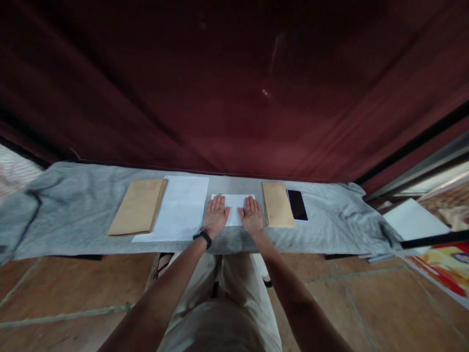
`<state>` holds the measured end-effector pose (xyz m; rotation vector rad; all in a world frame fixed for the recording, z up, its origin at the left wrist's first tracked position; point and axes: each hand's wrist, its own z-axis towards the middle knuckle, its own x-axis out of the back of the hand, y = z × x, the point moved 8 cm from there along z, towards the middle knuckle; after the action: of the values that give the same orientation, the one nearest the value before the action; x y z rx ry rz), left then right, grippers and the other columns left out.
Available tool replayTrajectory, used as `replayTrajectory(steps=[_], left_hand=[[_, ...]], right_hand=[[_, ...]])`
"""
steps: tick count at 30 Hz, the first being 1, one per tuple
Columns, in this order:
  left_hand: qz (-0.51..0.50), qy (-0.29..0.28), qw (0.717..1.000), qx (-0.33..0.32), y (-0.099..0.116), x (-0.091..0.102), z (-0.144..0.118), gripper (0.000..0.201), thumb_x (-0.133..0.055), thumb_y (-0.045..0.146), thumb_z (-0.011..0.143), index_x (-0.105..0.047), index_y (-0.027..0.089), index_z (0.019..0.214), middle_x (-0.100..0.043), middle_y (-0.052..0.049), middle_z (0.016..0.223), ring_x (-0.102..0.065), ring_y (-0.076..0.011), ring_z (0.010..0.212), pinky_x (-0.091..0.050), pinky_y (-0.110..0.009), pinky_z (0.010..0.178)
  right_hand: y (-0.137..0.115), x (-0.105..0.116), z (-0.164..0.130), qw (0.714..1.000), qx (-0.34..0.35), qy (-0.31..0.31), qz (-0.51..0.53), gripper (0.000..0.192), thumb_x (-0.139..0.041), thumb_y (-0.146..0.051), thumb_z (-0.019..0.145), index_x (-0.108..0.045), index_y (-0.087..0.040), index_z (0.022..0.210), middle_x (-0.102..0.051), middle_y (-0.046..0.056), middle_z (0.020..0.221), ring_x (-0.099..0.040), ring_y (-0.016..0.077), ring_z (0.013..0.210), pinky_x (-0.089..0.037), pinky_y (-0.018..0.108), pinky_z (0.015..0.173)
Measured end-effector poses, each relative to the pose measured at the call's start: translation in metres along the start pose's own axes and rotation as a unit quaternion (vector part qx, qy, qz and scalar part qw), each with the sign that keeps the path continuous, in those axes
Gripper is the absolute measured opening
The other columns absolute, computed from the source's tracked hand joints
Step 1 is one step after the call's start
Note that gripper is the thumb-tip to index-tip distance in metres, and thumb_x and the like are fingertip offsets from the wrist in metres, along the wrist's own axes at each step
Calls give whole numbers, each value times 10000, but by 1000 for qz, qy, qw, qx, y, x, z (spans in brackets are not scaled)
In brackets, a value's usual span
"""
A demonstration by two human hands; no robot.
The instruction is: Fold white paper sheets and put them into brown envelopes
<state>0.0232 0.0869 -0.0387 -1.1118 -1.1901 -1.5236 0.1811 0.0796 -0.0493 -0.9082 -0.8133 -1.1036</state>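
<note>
My left hand (216, 213) lies flat on the left part of a small white sheet of paper (234, 210), fingers stretched away from me. On the sheet's right part my right hand (251, 214) rests flat too, thumb pointing inward. Whether the sheet is folded I cannot tell. Left of my left hand are large white sheets (183, 208), partly under a stack of brown envelopes (137, 205). A smaller pile of brown envelopes (277, 204) lies just right of my right hand. Beside that pile is a phone (297, 205) with a dark screen.
A grey cloth (330, 215) covers the narrow table. A dark red panel (234, 107) rises along its far edge. At the right stand a white board (415, 222) and a red and yellow printed box or sheet (447, 264). Tiled floor (340, 298) shows below.
</note>
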Motion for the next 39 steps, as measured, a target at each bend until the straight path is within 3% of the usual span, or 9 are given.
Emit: replayTrajectory(steps=[12, 14, 17, 20, 22, 25, 34, 39], left_hand=[[-21, 57, 998, 25, -9, 10, -11, 604, -287, 298, 1027, -400, -10, 1535, -393, -217, 1616, -315, -305, 1540, -271, -496, 1262], [-16, 60, 998, 15, 1, 13, -16, 595, -285, 294, 1032, -390, 18, 1549, -394, -193, 1624, -297, -283, 1549, -245, -473, 1276], [-28, 31, 998, -55, 32, 10, -24, 579, -273, 304, 1045, -386, 73, 1564, -407, -139, 1629, -293, -236, 1552, -245, -417, 1280], [-46, -3, 992, -116, 62, 4, -31, 559, -257, 311, 1054, -433, 101, 1541, -444, -120, 1611, -324, -234, 1539, -279, -437, 1264], [-47, -13, 992, -119, 69, 1, -33, 556, -251, 324, 1059, -460, 103, 1525, -451, -122, 1605, -325, -241, 1539, -272, -452, 1266], [-35, -19, 994, -102, 62, 1, -34, 576, -264, 364, 1062, -446, 92, 1535, -410, -126, 1628, -278, -245, 1558, -236, -447, 1282], [5, 3, 1000, -27, 8, 9, -42, 614, -248, 373, 1061, -372, 58, 1573, -343, -156, 1651, -271, -262, 1559, -224, -451, 1283], [3, 26, 1000, -7, -2, 7, -48, 621, -271, 371, 1051, -346, 62, 1585, -353, -162, 1644, -286, -267, 1553, -268, -467, 1267]], right_hand=[[8, 9, -11, 999, -31, -15, -12, 632, -385, -407, 1073, -397, 20, 1539, -438, 265, 1569, -396, 332, 1480, -349, 509, 1187], [7, 10, -12, 999, -33, -23, -12, 630, -391, -401, 1073, -398, 22, 1539, -434, 267, 1570, -393, 332, 1482, -341, 511, 1193], [7, 11, -11, 999, -36, -36, -14, 632, -407, -395, 1067, -399, 28, 1537, -420, 271, 1577, -395, 332, 1481, -319, 506, 1206], [7, 11, -12, 998, -34, -47, -13, 619, -391, -368, 1067, -384, 23, 1547, -394, 270, 1593, -387, 322, 1487, -311, 501, 1208], [7, 11, -12, 998, -30, -45, -12, 607, -372, -352, 1068, -377, 13, 1553, -389, 263, 1600, -382, 320, 1489, -312, 506, 1203], [7, 11, -13, 999, -28, -31, -11, 609, -366, -368, 1069, -386, 4, 1551, -400, 261, 1595, -396, 325, 1478, -314, 516, 1195], [7, 11, -13, 1000, -27, -2, 0, 630, -376, -409, 1071, -411, 18, 1533, -450, 270, 1559, -420, 341, 1459, -351, 519, 1175], [8, 11, -11, 999, -31, 5, 4, 617, -377, -399, 1068, -451, 35, 1500, -467, 283, 1540, -442, 347, 1445, -350, 538, 1174]])
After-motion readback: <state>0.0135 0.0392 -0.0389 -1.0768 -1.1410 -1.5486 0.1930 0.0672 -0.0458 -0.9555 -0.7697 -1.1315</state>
